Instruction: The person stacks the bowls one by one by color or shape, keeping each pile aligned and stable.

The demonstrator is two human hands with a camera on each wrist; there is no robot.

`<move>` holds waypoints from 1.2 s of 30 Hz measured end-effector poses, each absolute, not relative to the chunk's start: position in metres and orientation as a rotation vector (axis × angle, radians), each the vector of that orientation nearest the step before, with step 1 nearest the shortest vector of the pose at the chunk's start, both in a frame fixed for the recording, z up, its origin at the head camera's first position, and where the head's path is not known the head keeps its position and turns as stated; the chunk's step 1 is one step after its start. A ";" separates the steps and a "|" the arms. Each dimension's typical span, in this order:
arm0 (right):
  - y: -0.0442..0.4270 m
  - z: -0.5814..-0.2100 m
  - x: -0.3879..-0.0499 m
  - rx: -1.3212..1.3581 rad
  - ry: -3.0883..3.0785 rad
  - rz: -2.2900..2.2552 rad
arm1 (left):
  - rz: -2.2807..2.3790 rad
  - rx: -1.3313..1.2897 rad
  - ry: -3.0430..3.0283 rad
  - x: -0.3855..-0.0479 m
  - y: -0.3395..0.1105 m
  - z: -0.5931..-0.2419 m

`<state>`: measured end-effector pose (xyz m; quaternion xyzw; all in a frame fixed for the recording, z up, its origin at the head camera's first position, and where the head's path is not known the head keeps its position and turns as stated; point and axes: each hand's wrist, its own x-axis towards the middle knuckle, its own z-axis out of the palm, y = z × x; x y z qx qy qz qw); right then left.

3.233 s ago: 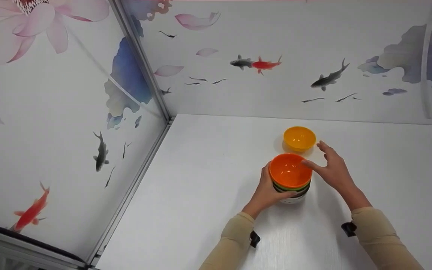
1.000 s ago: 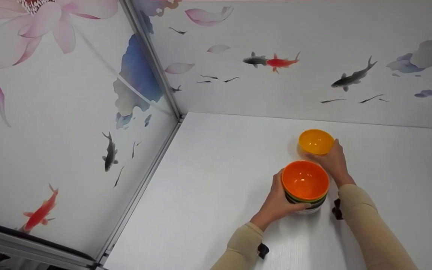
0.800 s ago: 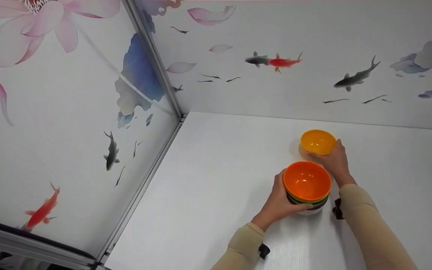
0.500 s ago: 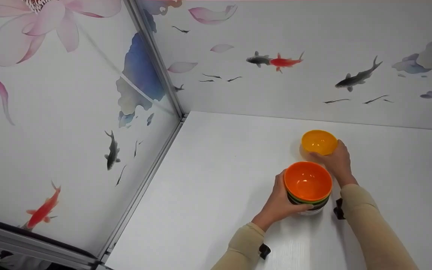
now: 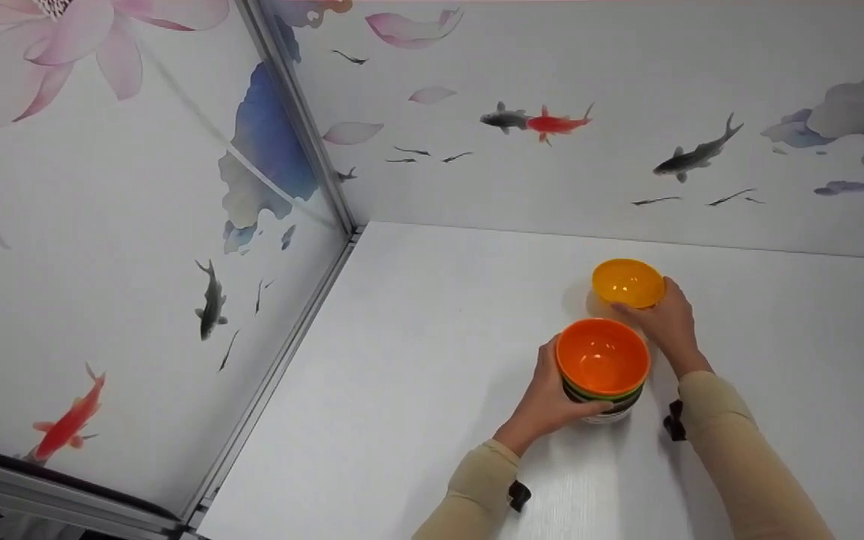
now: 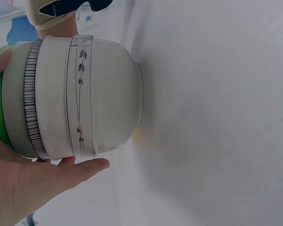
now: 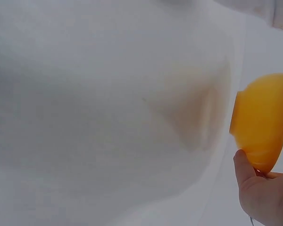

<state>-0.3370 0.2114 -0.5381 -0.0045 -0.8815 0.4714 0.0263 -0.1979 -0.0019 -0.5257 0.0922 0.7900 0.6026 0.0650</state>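
A stack of bowls stands before me in the head view, an orange bowl [image 5: 603,357] on top with a green rim under it. Below these, in the left wrist view, come white bowls [image 6: 111,89] with dark line and leaf patterns. My left hand [image 5: 548,401] grips the stack from its left side, thumb across the front. Just behind the stack, my right hand [image 5: 666,319] holds a yellow bowl [image 5: 627,282] by its right side and front. That yellow bowl [image 7: 260,120] seems slightly off the table in the right wrist view.
The white table [image 5: 372,375] reaches back to a wall [image 5: 589,67] printed with fish and petals. A second printed wall [image 5: 124,315] rises on the left, with a metal frame strip [image 5: 304,127] at the corner.
Three seconds ago my right hand was apart from the yellow bowl, near the orange one; it has since taken hold of the yellow bowl. My left hand keeps its grip; the view shifted slightly.
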 end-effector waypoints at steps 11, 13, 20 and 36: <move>0.214 -0.525 -0.323 -0.004 -2.756 1.396 | 1.802 0.288 2.412 -0.201 -0.006 -0.526; 0.215 -0.521 -0.318 0.015 -2.756 1.383 | 1.795 0.278 2.414 -0.201 -0.006 -0.526; 0.218 -0.508 -0.302 0.071 -2.743 1.385 | 1.774 0.266 2.421 -0.200 -0.005 -0.525; 0.222 -0.474 -0.267 0.178 -2.657 1.388 | 1.757 0.306 2.417 -0.198 -0.001 -0.520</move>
